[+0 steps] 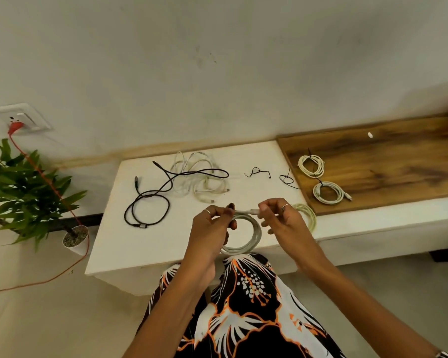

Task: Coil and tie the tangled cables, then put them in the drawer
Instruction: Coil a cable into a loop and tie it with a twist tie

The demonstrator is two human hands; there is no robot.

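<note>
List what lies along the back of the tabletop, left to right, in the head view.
Black cable → tangled white cables → loose black tie → second black tie → two tied white coils on the wooden board.

A pale plaster wall point(217, 60) fills the upper half, faintly scuffed. A white bench point(145, 241) stands against it, with a dark wood board point(398, 161) on its right part. At left, a socket point(23, 117) on the wall holds a red plug point(15, 125); its orange cord point(49, 182) trails to the pale floor point(36, 319). A potted plant point(23, 192) stands beside the bench's left edge.
</note>
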